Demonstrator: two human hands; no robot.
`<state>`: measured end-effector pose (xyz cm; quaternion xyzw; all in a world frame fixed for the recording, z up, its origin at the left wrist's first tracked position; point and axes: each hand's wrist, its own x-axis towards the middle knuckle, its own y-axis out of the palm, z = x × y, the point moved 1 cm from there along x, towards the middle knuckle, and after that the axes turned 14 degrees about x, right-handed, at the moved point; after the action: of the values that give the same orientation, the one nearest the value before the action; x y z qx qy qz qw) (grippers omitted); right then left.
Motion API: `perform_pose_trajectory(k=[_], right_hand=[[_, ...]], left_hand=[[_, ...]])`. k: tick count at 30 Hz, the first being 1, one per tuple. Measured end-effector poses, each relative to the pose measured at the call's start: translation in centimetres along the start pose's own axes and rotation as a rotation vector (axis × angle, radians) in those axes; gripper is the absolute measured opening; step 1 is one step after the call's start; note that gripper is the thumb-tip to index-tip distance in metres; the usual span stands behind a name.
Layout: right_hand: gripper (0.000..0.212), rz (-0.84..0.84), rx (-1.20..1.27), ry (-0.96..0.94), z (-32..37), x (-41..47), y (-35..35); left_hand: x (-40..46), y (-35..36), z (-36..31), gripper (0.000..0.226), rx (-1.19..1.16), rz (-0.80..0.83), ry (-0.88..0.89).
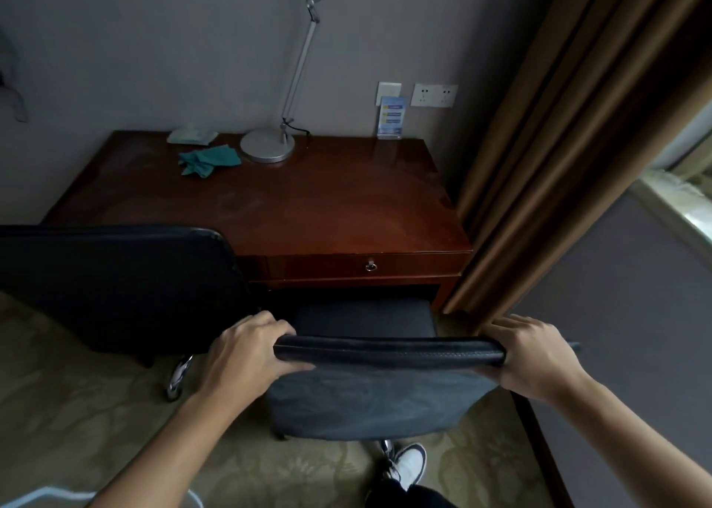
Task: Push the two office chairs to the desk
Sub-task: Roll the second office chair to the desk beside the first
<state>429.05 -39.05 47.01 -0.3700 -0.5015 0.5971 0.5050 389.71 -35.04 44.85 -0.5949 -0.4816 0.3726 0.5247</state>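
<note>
1. At the left edge of the frame, the first office chair [115, 288] stands with its dark backrest against the front edge of the worktop [293, 199]. It looks already pushed in, though its seat is hidden. A chrome leg with a castor [179, 376] shows below it on the patterned carpet [77, 411].
2. On the upper left of the worktop lie a pale folded packet [192, 135] and a crumpled teal cloth [208, 159]. The round base of a desk lamp [267, 145] sits just beside the cloth.
3. The left hand [246, 353] curls over the left corner of the second office chair [377, 388], fingers on top and thumb underneath. Its grip is closed on the backrest's padded top edge.
4. That chair sits in the lower centre of the frame, its seat partly under the worktop, below the drawer [370, 265]. The drawer is closed; its contents cannot be seen.
5. The right hand [535, 357] wraps the backrest's right corner, its grip also closed on the padded edge.
6. Judged from its castors, the chair should roll lightly. The padding looks soft but the frame stiff, so the two top corners are sound holds. An even push should keep it from swivelling into the neighbouring chair or the curtain [558, 160] at the right.
7. A small blue card stand [391, 118] sits at the worktop's back right.
</note>
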Motion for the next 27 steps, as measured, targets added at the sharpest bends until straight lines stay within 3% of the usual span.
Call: perform_pose_trajectory(k=[5,10,15,27], right_hand=[[0.032,-0.05,0.084,-0.037,-1.2,5.2,-0.7],[0.042,0.041,0.039,0.055,-4.6,12.0,-0.6],[0.028,0.131,0.036,0.186,-8.0,18.8,-2.8],[0.033,0.105,0.063,0.165,-10.7,21.9,-3.9]], left_hand=[[5.0,-0.2,0.5,0.05,0.012,0.014,-0.027],[9.5,1.2,-0.4,0.055,0.021,-0.037,-0.095],[16.4,1.2,-2.3,0.056,0.058,-0.043,-0.117],[20.2,1.1,-2.9,0.066,0.123,-0.106,-0.043]])
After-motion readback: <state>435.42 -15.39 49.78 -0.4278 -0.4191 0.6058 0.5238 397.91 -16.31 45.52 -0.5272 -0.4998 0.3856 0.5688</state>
